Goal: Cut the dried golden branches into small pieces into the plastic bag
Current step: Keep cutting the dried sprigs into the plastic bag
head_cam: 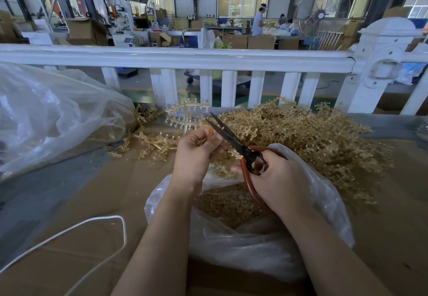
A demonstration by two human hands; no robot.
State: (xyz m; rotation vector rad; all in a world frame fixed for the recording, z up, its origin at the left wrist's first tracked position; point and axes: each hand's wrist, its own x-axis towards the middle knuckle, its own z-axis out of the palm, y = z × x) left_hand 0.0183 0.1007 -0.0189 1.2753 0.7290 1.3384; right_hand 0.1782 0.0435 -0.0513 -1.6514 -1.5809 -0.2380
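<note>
A golden branch [185, 119], pinched in the left hand [196, 154], meets open scissors [234, 143] gripped by the right hand [278, 182] above the plastic bag [324, 203] of cut pieces; blades near fingertips risk a nick, and pieces may miss. Cardboard-covered table [81, 203], white railing [185, 57], busy workshop beyond.

White railing [176, 58] behind table; white cord [97, 220] on cardboard; standing fan [324, 15] beyond.
</note>
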